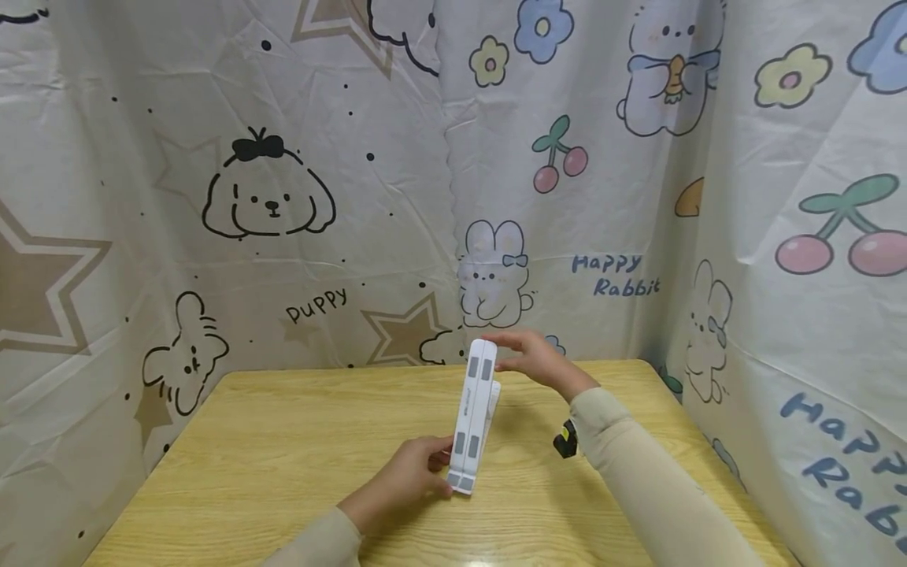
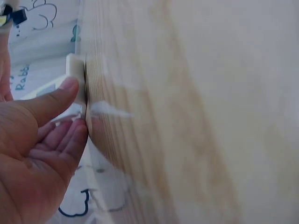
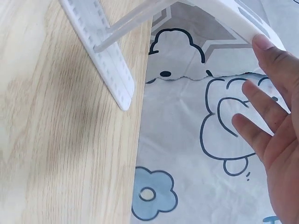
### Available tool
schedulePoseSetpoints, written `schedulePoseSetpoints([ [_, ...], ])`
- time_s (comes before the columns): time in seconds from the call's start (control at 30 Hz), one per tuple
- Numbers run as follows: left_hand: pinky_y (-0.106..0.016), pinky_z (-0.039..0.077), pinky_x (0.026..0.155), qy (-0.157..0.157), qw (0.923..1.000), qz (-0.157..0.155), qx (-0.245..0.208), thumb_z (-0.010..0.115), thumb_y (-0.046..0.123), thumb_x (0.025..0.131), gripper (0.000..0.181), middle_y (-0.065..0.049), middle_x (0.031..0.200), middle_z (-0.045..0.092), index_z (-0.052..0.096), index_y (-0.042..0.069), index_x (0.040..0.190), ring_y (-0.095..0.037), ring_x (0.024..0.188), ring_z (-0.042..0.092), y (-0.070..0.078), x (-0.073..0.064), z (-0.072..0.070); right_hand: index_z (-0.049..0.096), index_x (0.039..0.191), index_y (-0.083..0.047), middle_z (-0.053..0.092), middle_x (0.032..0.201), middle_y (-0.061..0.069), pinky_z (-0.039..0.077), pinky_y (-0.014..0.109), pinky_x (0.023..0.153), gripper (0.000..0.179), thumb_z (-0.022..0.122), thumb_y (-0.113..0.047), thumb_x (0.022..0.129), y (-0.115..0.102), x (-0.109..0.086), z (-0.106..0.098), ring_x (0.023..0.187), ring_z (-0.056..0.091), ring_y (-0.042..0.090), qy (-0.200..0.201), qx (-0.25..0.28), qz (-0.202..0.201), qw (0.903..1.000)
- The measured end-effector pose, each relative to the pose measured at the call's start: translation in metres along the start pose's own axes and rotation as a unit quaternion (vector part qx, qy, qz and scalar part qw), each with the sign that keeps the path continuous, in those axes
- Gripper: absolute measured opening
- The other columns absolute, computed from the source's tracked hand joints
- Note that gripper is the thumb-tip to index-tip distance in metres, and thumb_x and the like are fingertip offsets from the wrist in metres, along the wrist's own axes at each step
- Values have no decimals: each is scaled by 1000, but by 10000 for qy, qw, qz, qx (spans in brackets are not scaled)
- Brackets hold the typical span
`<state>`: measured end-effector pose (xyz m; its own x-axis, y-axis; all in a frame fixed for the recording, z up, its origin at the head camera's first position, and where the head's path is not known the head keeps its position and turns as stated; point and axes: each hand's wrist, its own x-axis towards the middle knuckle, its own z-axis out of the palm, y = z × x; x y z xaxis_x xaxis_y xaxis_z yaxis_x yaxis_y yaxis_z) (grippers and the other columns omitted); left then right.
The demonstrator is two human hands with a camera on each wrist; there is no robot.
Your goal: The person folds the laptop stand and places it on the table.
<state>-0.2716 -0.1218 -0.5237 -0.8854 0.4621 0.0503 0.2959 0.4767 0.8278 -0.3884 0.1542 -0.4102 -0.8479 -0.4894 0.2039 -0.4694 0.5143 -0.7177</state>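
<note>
A white folding laptop stand with grey pads stands tilted on the table, its padded face toward me. My left hand pinches its lower end; in the left wrist view the thumb lies on the white end piece and the fingers curl below. At the raised end is my right hand, its fingertips touching the top edge. The right wrist view shows one digit against the stand's upper arm, while the other fingers extend apart from it. The base bar and a thin strut show there too.
The wooden table extends around the stand, its back edge close to a printed curtain. A small black-and-yellow device sits beside my right sleeve. Curtain also hangs along the left and right sides.
</note>
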Motion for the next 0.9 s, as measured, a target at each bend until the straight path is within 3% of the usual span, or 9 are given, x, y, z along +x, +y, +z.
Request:
schedulePoseSetpoints([
  [0.2,-30,57,97,-334,9994,132,-10,89,0,72,80,-5,119,72,56,4,145,-19,109,66,-7,7,-9,63,142,-23,62,144,2,46,53,112,55,81,-22,89,1,-12,-5,136,55,27,269,-620,-283,9973],
  [0.33,-34,58,95,-402,9991,147,-30,85,-4,75,76,-8,118,74,57,7,145,-21,106,68,-8,10,-13,66,138,-19,66,139,3,48,52,110,54,83,-23,87,0,-19,-10,132,58,28,499,-970,-420,9931],
  [0.47,-36,59,93,-419,9991,32,50,85,-6,76,77,-9,116,74,57,7,146,-21,105,69,-7,10,-14,65,138,-16,66,138,4,47,51,111,53,83,-22,88,2,-21,-13,132,58,29,445,-1135,-550,9910],
  [0.67,-34,59,93,-336,9990,84,297,90,-2,70,84,-9,116,73,54,2,146,-20,103,68,0,11,-10,57,146,-10,59,148,7,40,55,117,60,79,-16,90,5,-16,-21,139,52,32,67,-353,-352,9987],
  [0.9,-30,60,85,-214,9988,115,427,91,0,70,80,-6,109,75,58,3,144,-17,97,69,0,11,-9,58,147,-25,54,152,2,35,59,118,60,77,-14,91,7,-13,-25,141,49,34,-441,154,-48,9989],
])
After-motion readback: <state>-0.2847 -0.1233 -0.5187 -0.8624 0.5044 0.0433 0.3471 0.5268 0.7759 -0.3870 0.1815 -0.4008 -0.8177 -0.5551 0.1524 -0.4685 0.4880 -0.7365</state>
